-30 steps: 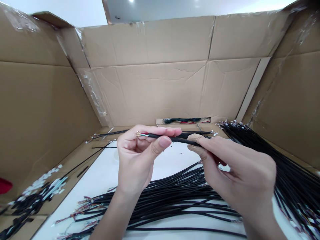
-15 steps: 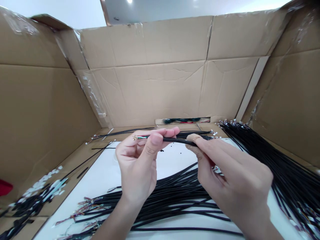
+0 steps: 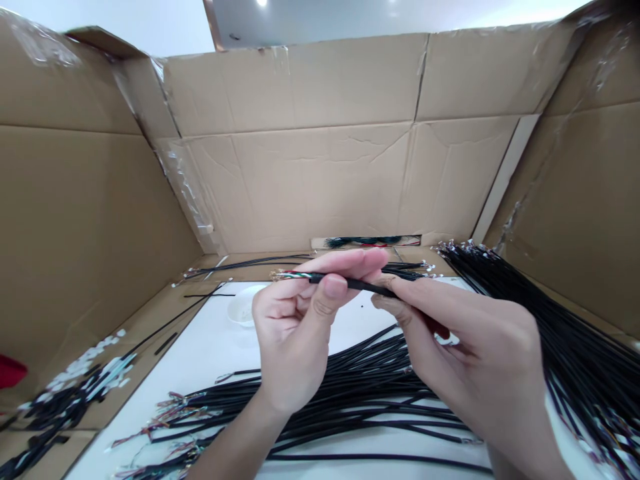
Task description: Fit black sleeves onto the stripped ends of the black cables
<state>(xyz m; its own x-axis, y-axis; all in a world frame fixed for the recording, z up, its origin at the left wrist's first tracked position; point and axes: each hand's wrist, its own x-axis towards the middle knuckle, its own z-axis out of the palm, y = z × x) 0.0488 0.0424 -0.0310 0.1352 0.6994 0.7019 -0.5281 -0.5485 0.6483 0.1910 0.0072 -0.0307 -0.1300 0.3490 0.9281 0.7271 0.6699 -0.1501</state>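
Note:
Between my hands runs a black cable [image 3: 363, 285], its bared coloured wires pointing left past my left fingers. My left hand [image 3: 300, 333] pinches the cable near that stripped end, thumb in front and fingers behind. Farther right, my right hand [image 3: 465, 347] is closed on the same cable between thumb and forefinger. Something small and white with a bit of red shows under the right fingers, too hidden to name. Below both hands a bundle of black cables [image 3: 350, 393] lies on the white board [image 3: 220, 347], frayed wire ends toward the left.
A small white bowl [image 3: 241, 308] stands left of my hands. More black cables with white connectors [image 3: 85, 383] lie at the left, and a large cable pile [image 3: 545, 327] at the right. Cardboard walls [image 3: 320, 173] enclose the back and both sides.
My left hand has shifted right along the cable, closer to my right hand. The white bowl behind it has come into view.

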